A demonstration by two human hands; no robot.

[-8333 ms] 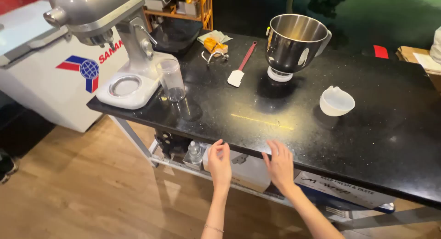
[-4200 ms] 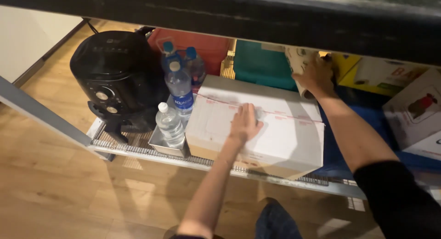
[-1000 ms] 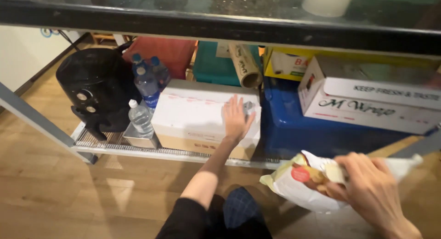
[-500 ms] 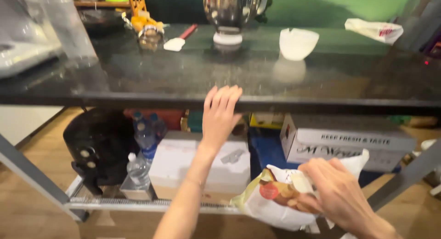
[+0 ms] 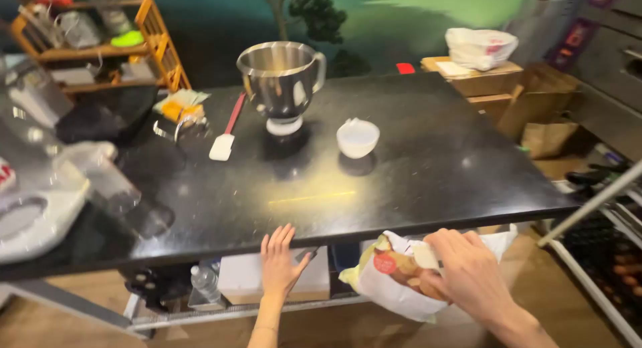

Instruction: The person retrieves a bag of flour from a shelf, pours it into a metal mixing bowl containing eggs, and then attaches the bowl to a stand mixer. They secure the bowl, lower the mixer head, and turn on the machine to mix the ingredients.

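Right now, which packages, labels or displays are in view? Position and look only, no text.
Printed bag: held by the right hand below the table's front edge; soft, white, with a red round label and a food picture.
White box: lower shelf, behind the left hand; rectangular, plain.
Water bottle: lower shelf, left of the box; clear.
White plastic bag: on a cardboard box behind the table; crumpled.
Red displays: top right, on a metal appliance; blurred.

We see a steel mixing bowl (image 5: pixel 281 80) standing toward the back of the black table (image 5: pixel 428 154) — a red-handled white spatula (image 5: pixel 225 137) lies just left of it, a small white bowl (image 5: pixel 358 138) near its right. Behind the table's far right corner, a white bag (image 5: pixel 480 48) rests on a cardboard box (image 5: pixel 495 77).
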